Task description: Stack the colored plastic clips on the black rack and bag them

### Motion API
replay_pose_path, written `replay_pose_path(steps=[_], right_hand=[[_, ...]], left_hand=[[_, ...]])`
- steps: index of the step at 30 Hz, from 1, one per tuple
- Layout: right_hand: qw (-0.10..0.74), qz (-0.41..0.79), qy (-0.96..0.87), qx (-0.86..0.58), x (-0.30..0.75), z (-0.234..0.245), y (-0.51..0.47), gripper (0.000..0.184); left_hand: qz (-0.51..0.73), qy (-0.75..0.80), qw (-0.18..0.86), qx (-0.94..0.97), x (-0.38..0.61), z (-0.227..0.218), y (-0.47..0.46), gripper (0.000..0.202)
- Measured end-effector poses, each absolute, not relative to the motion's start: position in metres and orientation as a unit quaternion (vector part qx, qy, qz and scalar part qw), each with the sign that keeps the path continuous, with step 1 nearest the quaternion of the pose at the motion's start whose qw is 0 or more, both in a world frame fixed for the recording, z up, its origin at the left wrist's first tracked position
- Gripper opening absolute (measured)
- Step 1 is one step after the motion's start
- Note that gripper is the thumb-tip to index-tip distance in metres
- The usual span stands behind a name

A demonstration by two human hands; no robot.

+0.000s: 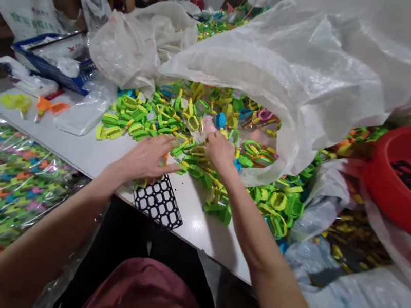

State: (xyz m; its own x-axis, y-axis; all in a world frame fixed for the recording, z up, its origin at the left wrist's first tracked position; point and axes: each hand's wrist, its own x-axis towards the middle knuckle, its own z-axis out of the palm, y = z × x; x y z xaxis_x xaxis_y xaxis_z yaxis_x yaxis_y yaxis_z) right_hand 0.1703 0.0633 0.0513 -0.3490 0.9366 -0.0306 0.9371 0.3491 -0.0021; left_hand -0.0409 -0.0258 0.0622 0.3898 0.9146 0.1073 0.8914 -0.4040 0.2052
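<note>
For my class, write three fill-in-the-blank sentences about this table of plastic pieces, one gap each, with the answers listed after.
The left hand rests on the plastic pieces, next to a ____ grid tray. Most pieces near the right hand are yellow or ____. The basin at the right edge is ____.
Missing words: black; green; red.

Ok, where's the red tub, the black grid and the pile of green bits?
red tub (380, 169): head view, its left rim.
black grid (160, 204): head view, middle of the grid.
pile of green bits (133, 117): head view, pieces at its left.
</note>
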Motion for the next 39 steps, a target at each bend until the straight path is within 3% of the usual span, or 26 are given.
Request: replay_pose_path(steps=[6, 12, 15, 19, 22, 25, 30, 34, 39], right_hand=[[0.027, -0.022, 0.815, 0.578, 0.173, 0.031, 0.040, 0.036], [0.059, -0.051, 0.826, 0.558, 0.177, 0.043, 0.080, 0.031], [-0.065, -0.097, 0.813, 0.571, 0.181, 0.043, 0.067, 0.022], [-0.280, -0.357, 0.726, 0.517, 0.171, 0.002, 0.001, 0.025], [-0.332, -0.509, 0.622, 0.493, 0.147, -0.039, -0.046, 0.023], [-0.382, -0.500, 0.610, 0.482, 0.128, -0.058, -0.056, 0.021], [-0.277, -0.391, 0.740, 0.472, 0.121, -0.055, -0.036, 0.020], [-0.194, -0.312, 0.798, 0.477, 0.105, -0.056, -0.028, 0.029], [-0.172, -0.327, 0.811, 0.455, 0.100, -0.039, -0.015, 0.018]], left_hand=[[0.084, 0.530, 0.045, 0.843, -0.036, 0.032, -0.030, 0.043], [0.094, 0.537, 0.064, 0.836, -0.038, 0.032, -0.030, 0.043], [0.100, 0.541, 0.079, 0.831, -0.038, 0.035, -0.033, 0.045], [0.113, 0.552, 0.098, 0.821, -0.036, 0.039, -0.033, 0.049], [0.108, 0.555, 0.112, 0.817, -0.035, 0.041, -0.033, 0.053], [0.107, 0.548, 0.112, 0.822, -0.036, 0.042, -0.034, 0.063], [0.117, 0.531, 0.118, 0.831, -0.038, 0.039, -0.036, 0.076], [0.097, 0.511, 0.108, 0.847, -0.042, 0.039, -0.029, 0.059], [0.088, 0.524, 0.087, 0.843, -0.053, 0.038, -0.018, 0.040]])
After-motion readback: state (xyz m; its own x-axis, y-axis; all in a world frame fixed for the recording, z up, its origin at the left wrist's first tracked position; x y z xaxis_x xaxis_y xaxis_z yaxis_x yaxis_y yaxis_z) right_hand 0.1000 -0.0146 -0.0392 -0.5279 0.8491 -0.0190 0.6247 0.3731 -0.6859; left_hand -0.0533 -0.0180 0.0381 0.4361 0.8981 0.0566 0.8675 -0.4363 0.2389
